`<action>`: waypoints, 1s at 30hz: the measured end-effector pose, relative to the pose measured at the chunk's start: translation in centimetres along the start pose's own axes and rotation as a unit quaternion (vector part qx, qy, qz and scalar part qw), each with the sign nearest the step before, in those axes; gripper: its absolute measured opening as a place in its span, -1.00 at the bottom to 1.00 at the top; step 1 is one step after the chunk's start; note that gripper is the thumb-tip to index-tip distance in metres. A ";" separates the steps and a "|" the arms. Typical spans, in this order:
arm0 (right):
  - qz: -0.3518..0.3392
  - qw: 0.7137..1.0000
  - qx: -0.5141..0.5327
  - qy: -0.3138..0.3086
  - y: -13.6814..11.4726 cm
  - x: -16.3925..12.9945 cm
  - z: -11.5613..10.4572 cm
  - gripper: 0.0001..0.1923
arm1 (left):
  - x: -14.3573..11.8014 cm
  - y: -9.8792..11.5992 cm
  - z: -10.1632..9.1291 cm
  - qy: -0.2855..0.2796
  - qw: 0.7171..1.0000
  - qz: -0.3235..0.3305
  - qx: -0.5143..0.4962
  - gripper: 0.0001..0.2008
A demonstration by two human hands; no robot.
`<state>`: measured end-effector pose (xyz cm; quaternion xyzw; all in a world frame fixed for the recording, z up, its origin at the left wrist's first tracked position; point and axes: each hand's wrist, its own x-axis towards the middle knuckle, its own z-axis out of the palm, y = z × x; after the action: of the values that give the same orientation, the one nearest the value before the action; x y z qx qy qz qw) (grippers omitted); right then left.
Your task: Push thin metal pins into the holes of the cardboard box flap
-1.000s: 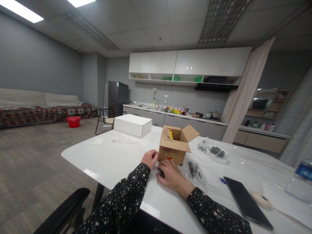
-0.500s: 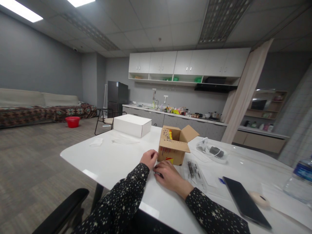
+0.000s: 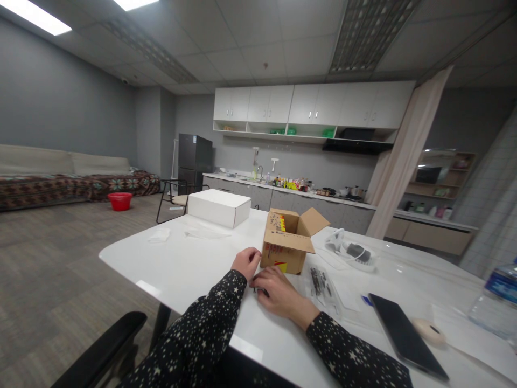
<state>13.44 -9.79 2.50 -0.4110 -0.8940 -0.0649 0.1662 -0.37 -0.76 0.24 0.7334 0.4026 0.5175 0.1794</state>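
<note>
White glossy table [image 3: 189, 269], near edge: left hand [image 3: 246, 262] curled loosely, right hand [image 3: 278, 293] pinching a small dark object [image 3: 260, 291] beside the open brown cardboard box [image 3: 288, 245]—likely light, rigid, best gripped by fingertips.

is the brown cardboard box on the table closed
No, the brown cardboard box on the white table has its top flaps folded open.
</note>
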 end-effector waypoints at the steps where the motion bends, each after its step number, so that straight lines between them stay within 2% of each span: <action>1: -0.005 1.000 0.005 0.002 0.0 0.0 0.1 -0.78 | 0.0 0.1 0.0 0.001 1.000 0.001 -0.001 -0.75; 17: -0.015 0.999 -0.040 -0.001 -0.2 -0.2 1.0 -0.83 | 0.1 -0.3 0.1 0.003 1.000 -0.006 -0.005 -0.73; 30: -0.003 1.000 0.016 -0.004 -0.5 0.1 1.3 -0.81 | 0.3 -0.6 -0.1 0.007 1.000 -0.017 -0.018 -0.70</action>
<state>12.72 -9.71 1.34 -0.4058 -0.8969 -0.0497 0.1686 -0.64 -0.14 0.07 0.7197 0.4068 0.5265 0.1985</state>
